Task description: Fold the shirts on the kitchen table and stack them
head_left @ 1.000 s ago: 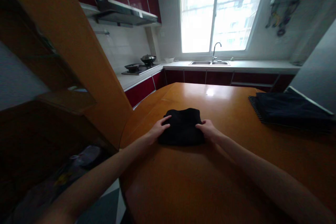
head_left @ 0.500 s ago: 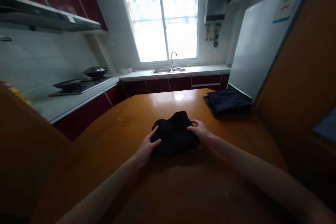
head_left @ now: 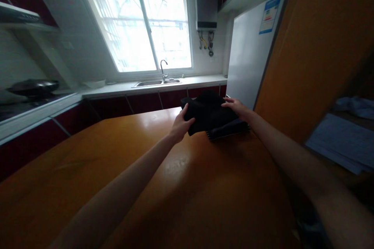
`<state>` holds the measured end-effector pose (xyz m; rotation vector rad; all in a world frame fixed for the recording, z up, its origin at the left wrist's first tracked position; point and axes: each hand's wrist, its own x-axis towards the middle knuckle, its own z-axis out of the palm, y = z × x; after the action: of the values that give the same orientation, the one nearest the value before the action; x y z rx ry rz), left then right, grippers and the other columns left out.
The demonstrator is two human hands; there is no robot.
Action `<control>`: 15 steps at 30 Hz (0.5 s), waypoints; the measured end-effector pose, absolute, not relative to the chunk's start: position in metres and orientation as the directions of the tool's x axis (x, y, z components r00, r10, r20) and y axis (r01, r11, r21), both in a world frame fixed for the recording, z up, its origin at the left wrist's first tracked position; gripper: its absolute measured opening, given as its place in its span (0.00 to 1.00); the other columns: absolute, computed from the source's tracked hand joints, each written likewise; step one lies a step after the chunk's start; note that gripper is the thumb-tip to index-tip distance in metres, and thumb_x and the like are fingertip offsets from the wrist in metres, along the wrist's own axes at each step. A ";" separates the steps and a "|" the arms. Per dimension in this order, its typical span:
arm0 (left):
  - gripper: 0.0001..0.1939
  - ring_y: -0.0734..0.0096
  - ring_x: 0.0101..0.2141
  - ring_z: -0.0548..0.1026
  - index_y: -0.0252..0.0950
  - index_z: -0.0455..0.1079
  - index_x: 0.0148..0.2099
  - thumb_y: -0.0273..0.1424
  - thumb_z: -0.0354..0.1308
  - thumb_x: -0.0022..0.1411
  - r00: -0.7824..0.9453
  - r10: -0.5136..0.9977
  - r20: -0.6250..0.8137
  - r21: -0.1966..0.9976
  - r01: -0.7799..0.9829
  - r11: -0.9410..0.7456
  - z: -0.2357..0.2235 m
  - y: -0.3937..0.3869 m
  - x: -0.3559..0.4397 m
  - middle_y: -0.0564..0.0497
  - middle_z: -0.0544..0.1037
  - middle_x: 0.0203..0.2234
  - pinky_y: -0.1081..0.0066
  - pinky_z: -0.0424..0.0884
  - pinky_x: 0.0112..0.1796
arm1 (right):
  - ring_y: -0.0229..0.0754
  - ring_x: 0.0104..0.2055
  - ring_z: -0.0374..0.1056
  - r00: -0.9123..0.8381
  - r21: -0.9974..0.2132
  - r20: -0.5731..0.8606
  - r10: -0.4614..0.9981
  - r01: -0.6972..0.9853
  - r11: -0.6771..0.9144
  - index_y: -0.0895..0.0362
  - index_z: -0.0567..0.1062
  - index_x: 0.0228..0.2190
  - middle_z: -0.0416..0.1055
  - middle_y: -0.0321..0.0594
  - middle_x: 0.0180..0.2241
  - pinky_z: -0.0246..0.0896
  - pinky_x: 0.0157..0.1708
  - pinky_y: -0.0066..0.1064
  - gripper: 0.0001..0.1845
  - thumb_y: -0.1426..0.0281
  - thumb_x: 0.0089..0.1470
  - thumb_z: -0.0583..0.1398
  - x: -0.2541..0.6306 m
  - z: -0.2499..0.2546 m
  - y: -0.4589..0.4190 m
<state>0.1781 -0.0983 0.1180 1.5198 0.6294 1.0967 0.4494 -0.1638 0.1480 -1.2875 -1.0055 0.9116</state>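
A folded piece of black cloth (head_left: 209,113), perhaps a garment, is held up between my two hands. My left hand (head_left: 181,124) grips its left side, the thumb lying across the front. On the opposite side, my right hand (head_left: 235,107) pinches the upper right edge. Just below and behind the cloth lies a dark folded pile (head_left: 228,130) with a striped edge, on the right part of the wooden table. The black cloth hides most of that pile; I cannot tell whether the two touch.
The glossy wooden table (head_left: 140,155) spreads under my arms. Beyond it are a counter with a sink (head_left: 157,83) and a tap (head_left: 163,70). A white fridge (head_left: 248,50) stands at the right, beside a brown wooden panel (head_left: 306,46). A pan (head_left: 33,87) sits on the stove.
Both hands have lifted the black cloth off the table and carried it forward and right, over the dark pile. My view has turned to the right.
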 end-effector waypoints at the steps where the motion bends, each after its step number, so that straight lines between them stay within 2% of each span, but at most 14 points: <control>1: 0.46 0.58 0.59 0.70 0.43 0.52 0.73 0.18 0.63 0.55 0.435 0.839 0.328 0.945 -0.170 -0.281 0.119 -0.090 0.197 0.47 0.70 0.61 0.57 0.64 0.61 | 0.40 0.30 0.75 0.349 -0.997 0.082 0.934 0.025 0.078 0.55 0.77 0.51 0.81 0.39 0.34 0.73 0.35 0.31 0.24 0.75 0.50 0.65 0.466 0.151 -0.159; 5: 0.47 0.60 0.59 0.70 0.43 0.52 0.73 0.16 0.62 0.55 0.447 0.819 0.359 0.933 -0.167 -0.317 0.104 -0.068 0.260 0.46 0.69 0.62 0.61 0.64 0.61 | 0.40 0.29 0.74 0.480 -0.997 0.047 0.876 0.072 0.014 0.55 0.77 0.51 0.81 0.40 0.32 0.71 0.31 0.28 0.23 0.75 0.51 0.64 0.515 0.149 -0.145; 11: 0.49 0.60 0.57 0.72 0.41 0.47 0.74 0.16 0.62 0.56 0.501 0.840 0.209 0.976 -0.163 -0.146 0.061 -0.053 0.301 0.43 0.69 0.63 0.62 0.69 0.57 | 0.40 0.30 0.75 0.525 -0.991 -0.019 0.851 0.101 -0.084 0.59 0.75 0.54 0.81 0.41 0.32 0.71 0.32 0.28 0.27 0.75 0.50 0.65 0.547 0.115 -0.135; 15: 0.50 0.59 0.57 0.72 0.43 0.47 0.74 0.18 0.65 0.55 0.504 0.852 0.144 0.986 -0.141 -0.083 0.053 -0.058 0.302 0.43 0.67 0.64 0.64 0.71 0.55 | 0.42 0.32 0.76 0.537 -0.983 -0.037 0.843 0.133 -0.127 0.60 0.73 0.56 0.81 0.43 0.35 0.72 0.33 0.30 0.31 0.73 0.49 0.66 0.558 0.097 -0.133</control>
<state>0.3018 -0.0575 0.0532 1.4166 0.6671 0.9356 0.5581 -0.1333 0.0971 -1.6046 -0.8487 0.7565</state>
